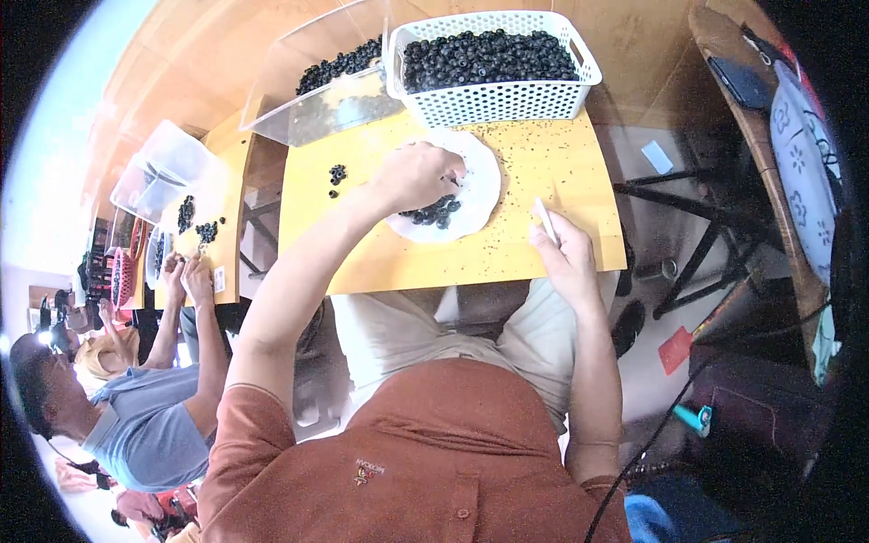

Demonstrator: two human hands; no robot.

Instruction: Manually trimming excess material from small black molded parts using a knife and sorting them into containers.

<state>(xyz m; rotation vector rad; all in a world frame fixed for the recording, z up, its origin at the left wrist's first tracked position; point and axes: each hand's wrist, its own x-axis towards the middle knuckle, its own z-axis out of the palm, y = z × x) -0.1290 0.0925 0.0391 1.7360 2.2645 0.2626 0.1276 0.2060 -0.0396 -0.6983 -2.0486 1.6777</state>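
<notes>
My left hand (418,175) reaches over a white plate (484,195), its fingers curled together. Whatever they pinch is hidden or too small to make out. Small black round pieces (438,214) lie in the plate just below that hand. At the table's right front, my right hand (570,258) grips a thin white stick-like tool (544,220), which points up and away from me. A few more black pieces (337,172) rest on the yellow table (335,249) left of the plate.
Behind the plate stand a white perforated basket (498,104) and a clear plastic box (317,122), both holding many black pieces. Brown specks dot the table's right side. To the left, another person (149,416) handles similar pieces at a second table (226,262).
</notes>
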